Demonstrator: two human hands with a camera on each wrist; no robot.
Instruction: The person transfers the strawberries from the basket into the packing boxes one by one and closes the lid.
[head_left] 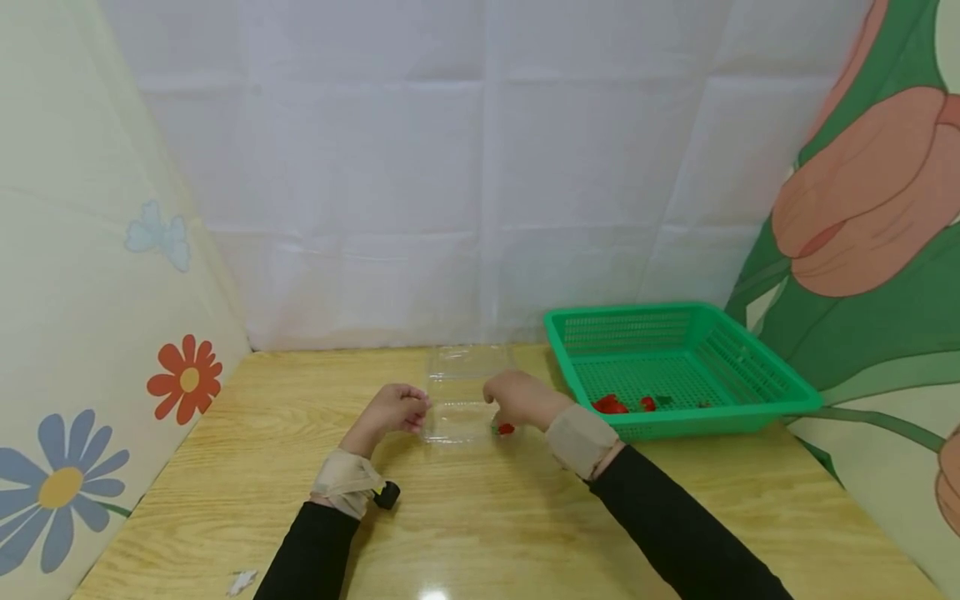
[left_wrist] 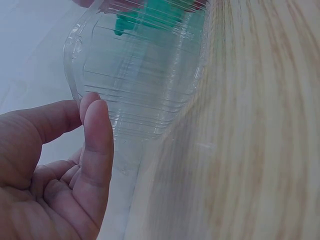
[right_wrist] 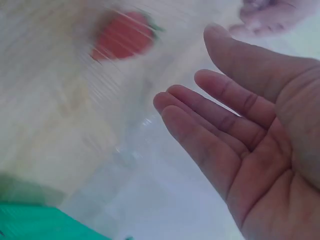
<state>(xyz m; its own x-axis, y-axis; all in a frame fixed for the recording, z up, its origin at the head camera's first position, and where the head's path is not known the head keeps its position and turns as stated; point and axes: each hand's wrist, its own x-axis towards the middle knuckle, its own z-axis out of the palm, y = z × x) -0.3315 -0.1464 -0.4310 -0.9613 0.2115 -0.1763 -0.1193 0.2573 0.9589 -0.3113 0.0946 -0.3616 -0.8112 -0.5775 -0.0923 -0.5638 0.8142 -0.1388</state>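
A clear plastic clamshell box (head_left: 457, 423) lies opened out on the table, its lid part toward the back wall. My left hand (head_left: 396, 408) pinches the box's left rim between thumb and fingertip, as the left wrist view shows with the ribbed wall (left_wrist: 145, 100) beyond. A red strawberry (right_wrist: 125, 36) with a green leaf tip shows through the clear plastic in the right wrist view; it sits at the box's right side. Over that side hovers my right hand (head_left: 525, 398), fingers extended and holding nothing, the strawberry apart from its fingertips.
A green slotted basket (head_left: 682, 422) stands right of the box, with several red fruits (head_left: 609, 405) in its near left corner. White sheeting hangs behind the table, and flowered cloth at both sides. A small white scrap (head_left: 242, 582) lies at the front left.
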